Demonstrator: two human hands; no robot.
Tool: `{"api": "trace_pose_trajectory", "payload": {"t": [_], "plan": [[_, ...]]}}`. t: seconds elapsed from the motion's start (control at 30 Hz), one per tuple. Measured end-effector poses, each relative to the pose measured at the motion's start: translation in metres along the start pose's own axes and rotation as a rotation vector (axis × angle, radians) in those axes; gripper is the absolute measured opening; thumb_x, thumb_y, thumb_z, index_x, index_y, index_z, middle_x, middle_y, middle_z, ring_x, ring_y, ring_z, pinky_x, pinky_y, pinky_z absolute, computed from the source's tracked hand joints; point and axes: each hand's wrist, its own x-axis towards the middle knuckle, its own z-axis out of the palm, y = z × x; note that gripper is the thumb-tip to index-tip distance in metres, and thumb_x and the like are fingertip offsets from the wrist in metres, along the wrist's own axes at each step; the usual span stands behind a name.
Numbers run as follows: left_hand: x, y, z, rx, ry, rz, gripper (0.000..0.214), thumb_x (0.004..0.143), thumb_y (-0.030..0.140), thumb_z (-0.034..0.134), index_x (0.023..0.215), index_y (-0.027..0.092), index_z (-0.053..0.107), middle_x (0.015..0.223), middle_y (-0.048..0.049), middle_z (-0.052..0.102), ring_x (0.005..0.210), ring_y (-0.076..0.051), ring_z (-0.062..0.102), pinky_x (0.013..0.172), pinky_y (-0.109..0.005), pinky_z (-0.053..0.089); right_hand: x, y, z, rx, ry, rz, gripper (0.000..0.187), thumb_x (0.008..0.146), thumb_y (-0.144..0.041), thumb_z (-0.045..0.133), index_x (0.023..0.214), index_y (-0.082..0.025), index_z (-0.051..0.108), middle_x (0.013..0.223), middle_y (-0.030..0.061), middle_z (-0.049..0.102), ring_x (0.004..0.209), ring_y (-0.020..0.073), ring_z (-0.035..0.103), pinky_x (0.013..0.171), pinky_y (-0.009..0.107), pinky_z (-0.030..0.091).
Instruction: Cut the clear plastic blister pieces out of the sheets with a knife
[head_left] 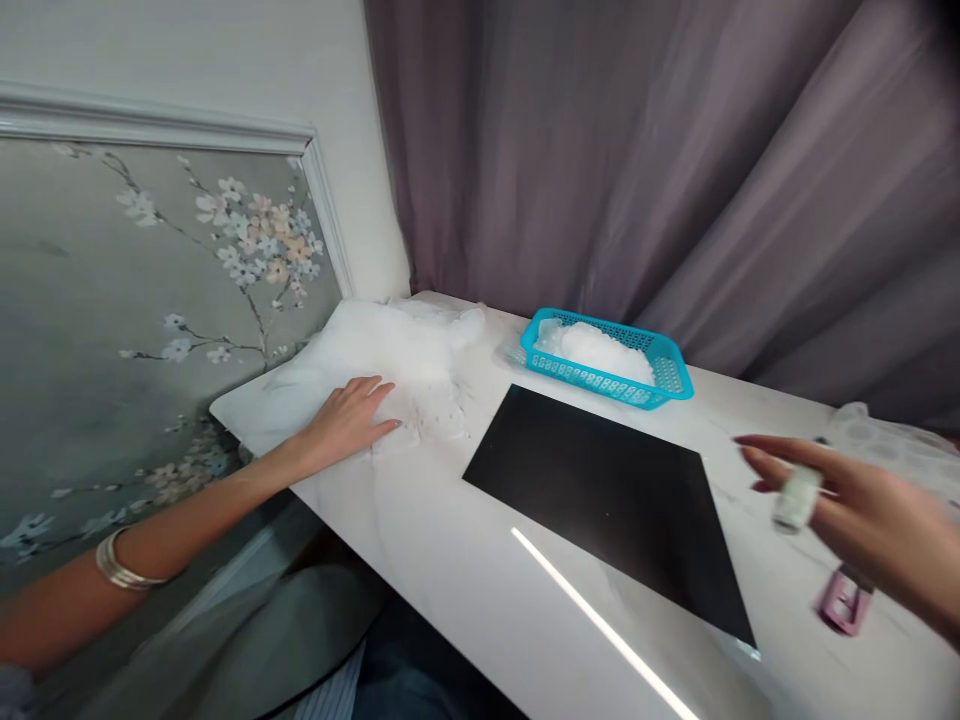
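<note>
My left hand lies flat with fingers stretched out on a heap of small clear plastic bags at the far left corner of the white table. My right hand hovers at the right, blurred, fingers loosely curled round a small pale green bottle. A black mat lies between the two hands.
A turquoise basket with white clear bags in it stands at the back by the purple curtain. A small pink object lies under my right hand. Clear plastic trays sit at the far right. A floral wall panel is on the left.
</note>
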Motion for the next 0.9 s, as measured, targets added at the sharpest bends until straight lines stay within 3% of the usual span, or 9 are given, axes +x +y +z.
{"api": "trace_pose_trajectory", "payload": {"t": [0.1, 0.27, 0.47, 0.67, 0.9], "plan": [[-0.010, 0.005, 0.003, -0.013, -0.076, 0.095, 0.056, 0.094, 0.055, 0.051, 0.134, 0.017, 0.054, 0.141, -0.0160, 0.055, 0.131, -0.034, 0.049, 0.105, -0.047, 0.040, -0.003, -0.055, 0.019, 0.144, -0.200, -0.027, 0.047, 0.085, -0.061, 0.050, 0.111, -0.029, 0.072, 0.080, 0.0066, 0.075, 0.074, 0.0285, 0.069, 0.069, 0.039, 0.048], [-0.019, 0.013, 0.000, -0.060, -0.152, 0.185, 0.036, 0.101, 0.047, 0.042, 0.114, 0.018, 0.059, 0.121, -0.0120, 0.063, 0.112, -0.028, 0.058, 0.097, -0.041, 0.044, -0.010, -0.125, 0.037, 0.262, -0.322, -0.208, 0.044, 0.091, -0.056, 0.049, 0.109, -0.024, 0.072, 0.077, 0.0040, 0.071, 0.068, 0.0224, 0.063, 0.069, 0.035, 0.046], [-0.021, 0.024, -0.003, -0.149, -0.193, 0.202, 0.022, 0.097, 0.037, 0.047, 0.086, 0.020, 0.053, 0.121, -0.0093, 0.058, 0.113, -0.026, 0.055, 0.095, -0.040, 0.044, -0.009, -0.161, 0.064, 0.529, -0.418, -0.279, 0.034, 0.095, -0.047, 0.050, 0.096, -0.021, 0.072, 0.085, 0.0042, 0.072, 0.074, 0.0199, 0.064, 0.067, 0.030, 0.046], [-0.031, 0.035, -0.013, -0.205, -0.233, 0.221, 0.016, 0.100, 0.026, 0.036, 0.101, 0.020, 0.051, 0.105, -0.0063, 0.059, 0.099, -0.023, 0.056, 0.090, -0.039, 0.044, -0.005, -0.194, 0.120, 0.730, -0.445, -0.196, 0.032, 0.090, -0.041, 0.057, 0.067, -0.018, 0.058, 0.063, 0.0016, 0.061, 0.057, 0.0150, 0.056, 0.055, 0.026, 0.040], [-0.047, 0.043, -0.023, -0.275, -0.276, 0.256, 0.025, 0.101, 0.017, 0.026, 0.107, 0.022, 0.050, 0.101, -0.0045, 0.061, 0.094, -0.018, 0.059, 0.084, -0.032, 0.046, 0.007, -0.243, 0.164, 0.653, -0.376, -0.158, 0.021, 0.078, -0.014, 0.061, 0.065, -0.020, 0.047, 0.059, -0.0026, 0.051, 0.057, 0.0121, 0.045, 0.056, 0.024, 0.032]]}}
